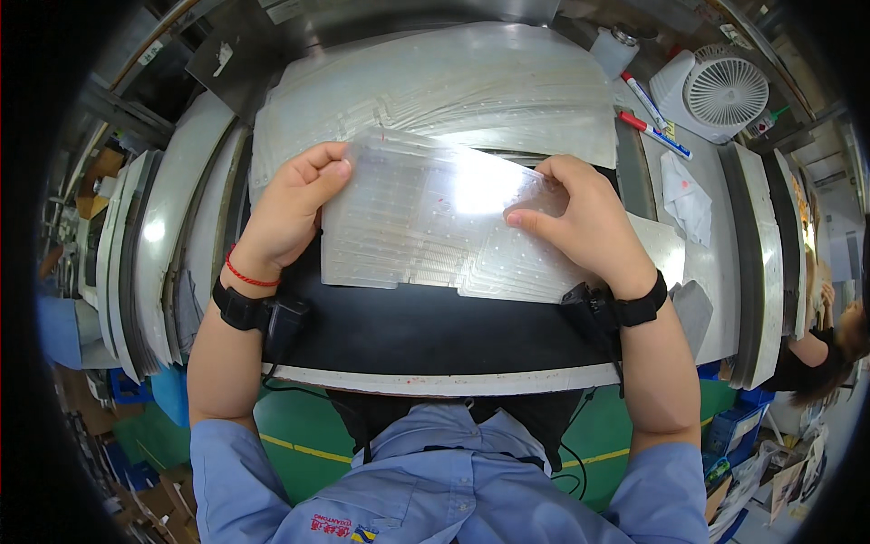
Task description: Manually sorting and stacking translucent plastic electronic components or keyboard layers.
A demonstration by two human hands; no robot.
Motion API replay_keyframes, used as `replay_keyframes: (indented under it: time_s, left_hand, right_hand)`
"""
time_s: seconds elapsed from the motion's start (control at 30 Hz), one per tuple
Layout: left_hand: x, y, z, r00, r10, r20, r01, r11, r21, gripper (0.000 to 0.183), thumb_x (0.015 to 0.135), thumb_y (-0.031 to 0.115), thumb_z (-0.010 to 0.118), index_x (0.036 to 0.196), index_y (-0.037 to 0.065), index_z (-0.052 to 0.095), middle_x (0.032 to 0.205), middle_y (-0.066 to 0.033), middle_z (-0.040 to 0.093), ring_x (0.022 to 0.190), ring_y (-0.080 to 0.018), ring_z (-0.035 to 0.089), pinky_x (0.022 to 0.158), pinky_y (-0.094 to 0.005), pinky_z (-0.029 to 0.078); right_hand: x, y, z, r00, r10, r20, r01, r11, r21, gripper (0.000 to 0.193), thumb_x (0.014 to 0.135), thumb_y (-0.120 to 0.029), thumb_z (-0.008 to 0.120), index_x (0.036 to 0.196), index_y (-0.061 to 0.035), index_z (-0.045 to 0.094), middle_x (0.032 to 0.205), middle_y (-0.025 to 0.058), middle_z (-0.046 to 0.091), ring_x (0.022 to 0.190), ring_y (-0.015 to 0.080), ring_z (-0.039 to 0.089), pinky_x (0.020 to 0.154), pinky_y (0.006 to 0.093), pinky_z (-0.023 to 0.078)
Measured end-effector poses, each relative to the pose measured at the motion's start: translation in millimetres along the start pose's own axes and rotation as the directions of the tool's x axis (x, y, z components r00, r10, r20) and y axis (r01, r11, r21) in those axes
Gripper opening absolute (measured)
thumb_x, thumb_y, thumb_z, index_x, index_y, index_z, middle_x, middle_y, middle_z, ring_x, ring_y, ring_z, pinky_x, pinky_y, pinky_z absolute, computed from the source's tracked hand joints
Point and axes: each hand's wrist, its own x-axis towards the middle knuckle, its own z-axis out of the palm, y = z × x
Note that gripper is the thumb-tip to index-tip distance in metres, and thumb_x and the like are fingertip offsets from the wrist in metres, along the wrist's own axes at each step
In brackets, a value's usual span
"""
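Note:
My left hand (299, 192) pinches the upper left edge of a clear plastic sheet (381, 208) between thumb and bent fingers. At the sheet's right end my right hand (584, 213) grips the upper edge, its thumb resting on the face. The sheet is see-through with small dots, and a bright glare lies across its upper right. Stepped edges show along its lower part; I cannot tell whether these are several sheets held together or others lying beneath. Beyond my hands spreads a wide, fanned pile of similar clear sheets (435, 77).
A black mat (444, 331) covers the near bench. At right are a white fan (725, 93), red-and-blue markers (654, 134), a bottle (614, 50) and a crumpled white tissue (686, 199). Stacked panels (172, 227) stand at left. Another person (820, 335) is at the far right.

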Motion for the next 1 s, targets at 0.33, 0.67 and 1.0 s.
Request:
replay_keyframes:
  time_s: [0.33, 0.67, 1.0]
  left_hand:
    - [-6, 10, -3, 0.997, 0.025, 0.076, -0.023, 0.999, -0.028, 0.047, 0.1, 0.007, 0.055, 0.144, -0.004, 0.045, 0.129, -0.0115, 0.065, 0.115, -0.0154, 0.064, 0.101, -0.0293, 0.049]
    - [-4, 10, 3, 0.998, -0.008, 0.065, 0.01, 0.999, -0.031, 0.045, 0.102, 0.005, 0.052, 0.145, -0.005, 0.044, 0.131, -0.0118, 0.065, 0.116, -0.0152, 0.064, 0.102, -0.0292, 0.049]
    - [-4, 6, -5, 0.998, 0.044, 0.039, -0.041, 0.997, -0.059, 0.043, 0.103, 0.008, 0.053, 0.144, -0.001, 0.046, 0.125, -0.0095, 0.066, 0.113, -0.0152, 0.065, 0.101, -0.0304, 0.05]
  right_hand:
    - [-1, -2, -2, 0.999, -0.019, -0.048, 0.02, 1.0, 0.015, 0.042, 0.072, -0.027, 0.085, 0.097, 0.0012, 0.065, 0.093, 0.0183, 0.066, 0.093, 0.0374, 0.062, 0.085, 0.0419, 0.049]
    - [-3, 1, -2, 0.999, 0.015, -0.029, -0.015, 1.0, -0.017, 0.048, 0.074, -0.029, 0.086, 0.104, 0.0014, 0.063, 0.092, 0.0176, 0.068, 0.085, 0.0316, 0.065, 0.078, 0.0369, 0.052]
    - [-1, 2, -2, 0.996, -0.028, -0.079, 0.024, 0.999, -0.044, 0.046, 0.073, -0.026, 0.087, 0.103, 0.0001, 0.063, 0.092, 0.0168, 0.067, 0.085, 0.0301, 0.066, 0.078, 0.0358, 0.052]
